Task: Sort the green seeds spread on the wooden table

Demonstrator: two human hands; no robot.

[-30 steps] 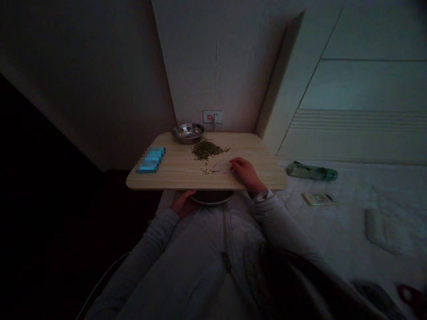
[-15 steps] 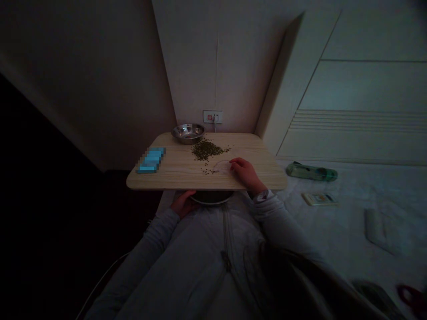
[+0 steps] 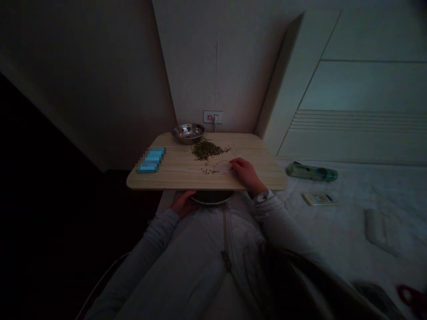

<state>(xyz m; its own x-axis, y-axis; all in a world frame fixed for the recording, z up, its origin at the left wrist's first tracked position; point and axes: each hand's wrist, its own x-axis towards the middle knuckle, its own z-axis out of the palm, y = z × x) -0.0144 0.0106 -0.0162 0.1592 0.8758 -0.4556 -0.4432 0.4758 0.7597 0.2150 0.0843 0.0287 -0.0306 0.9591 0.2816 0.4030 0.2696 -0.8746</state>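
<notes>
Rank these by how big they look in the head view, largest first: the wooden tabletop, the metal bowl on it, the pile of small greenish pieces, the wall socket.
1. Wooden tabletop
2. Metal bowl and pile of small greenish pieces: too alike to rank
3. Wall socket

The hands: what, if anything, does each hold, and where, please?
Right hand: clear rounded piece, by its right edge. Left hand: at the lap bowl's left; hold unclear.

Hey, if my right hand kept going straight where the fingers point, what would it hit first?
Past the faint clear round piece at its fingertips, your right hand would probably meet the pile of greenish grains, though its height above the tabletop is unclear.
</notes>
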